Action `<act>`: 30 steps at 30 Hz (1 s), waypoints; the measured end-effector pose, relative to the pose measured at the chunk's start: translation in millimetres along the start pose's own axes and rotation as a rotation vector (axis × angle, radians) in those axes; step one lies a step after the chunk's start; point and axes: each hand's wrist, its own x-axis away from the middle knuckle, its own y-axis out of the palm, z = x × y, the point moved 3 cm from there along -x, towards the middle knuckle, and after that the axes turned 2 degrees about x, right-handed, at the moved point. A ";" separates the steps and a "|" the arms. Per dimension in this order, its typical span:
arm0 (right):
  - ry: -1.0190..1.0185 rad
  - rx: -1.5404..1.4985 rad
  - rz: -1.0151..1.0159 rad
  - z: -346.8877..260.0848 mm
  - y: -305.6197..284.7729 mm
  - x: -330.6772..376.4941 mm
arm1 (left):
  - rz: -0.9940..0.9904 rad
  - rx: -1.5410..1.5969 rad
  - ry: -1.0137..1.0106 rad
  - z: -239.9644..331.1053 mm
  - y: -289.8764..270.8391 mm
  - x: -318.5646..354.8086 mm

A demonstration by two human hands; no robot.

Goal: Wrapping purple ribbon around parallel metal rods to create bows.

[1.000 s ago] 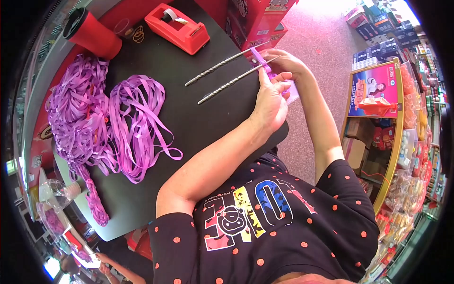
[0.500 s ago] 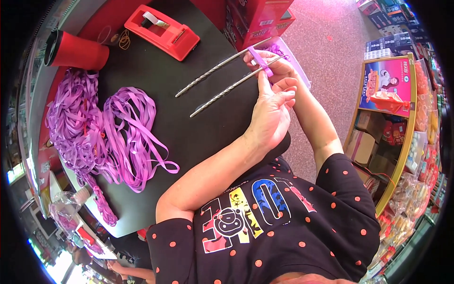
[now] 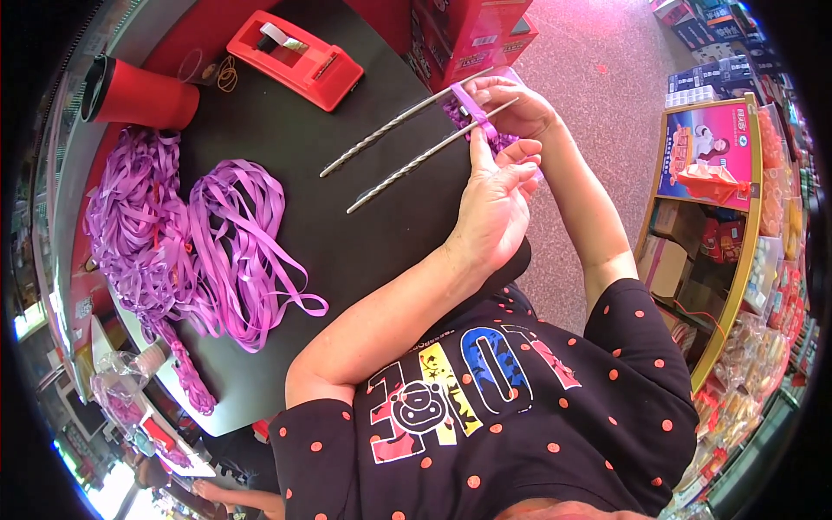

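Two long, spiral-twisted metal rods (image 3: 387,186) run side by side over the black table. A flat purple ribbon (image 3: 474,111) wraps across both near their upper right ends. My left hand (image 3: 496,204) has its palm turned up, its thumb pressed to the ribbon by the lower rod and its other fingers curled. My right hand (image 3: 518,102) is bent round the ribbon at the upper rod, its fingertips partly hidden. Behind the hands, partly covered, is a pale purple container (image 3: 507,74) with more purple ribbon by it. Large bundles of purple ribbon (image 3: 238,251) lie to the left.
A red tape dispenser (image 3: 299,59) stands at the back of the black table (image 3: 381,260). Left of it are a red cup (image 3: 147,95) and rubber bands (image 3: 227,74). Red boxes (image 3: 472,39) stand beyond the table, and a goods shelf (image 3: 693,234) is at right.
My right hand has shifted slightly up and away, its fingers now higher on the ribbon. The pale container behind it appears further left. My left hand and the rods have barely moved.
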 end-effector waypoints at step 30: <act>0.018 -0.001 -0.033 19.1 -18.4 -3.7 | 0.023 0.003 -0.016 -0.3 0.7 -0.2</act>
